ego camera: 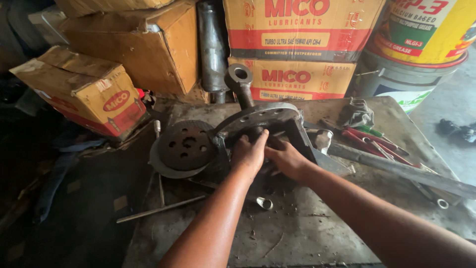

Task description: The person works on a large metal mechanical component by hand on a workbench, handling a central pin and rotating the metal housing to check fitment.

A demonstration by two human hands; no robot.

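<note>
Two hands meet at the middle of the frame on a heavy steel flange plate [263, 115], a curved, drilled piece with a stubby shaft and ring eye [240, 75] rising from its top. The plate stands on edge on the grimy metal table [297, 228], tilted a little, just right of centre. The left hand [249, 151] is curled with its fingers tucked under the plate's lower rim, closed around something there; what exactly it grips is hidden by the knuckles. The right hand [285, 156] lies beside it, touching it, fingers bent and pressed against the same underside; I cannot tell whether it holds a part or only steadies the plate.

As a judgement, the work looks midway: the assembly is partly apart, since a round dark disc with holes [186, 145] lies separate just left of the plate, resting on a thinner grey plate, while the flange and its shaft remain joined.

Further out, a thin steel rod [161, 208] lies at lower left and a ring spanner end [264, 202] sits below the hands. To the right are red-handled pliers [369, 141], a long flat bar [401, 171] and a crumpled rag [357, 113]. Cardboard cartons [297, 44] are stacked along the top of the frame, with a yellow grease pail [426, 30] at upper right.
</note>
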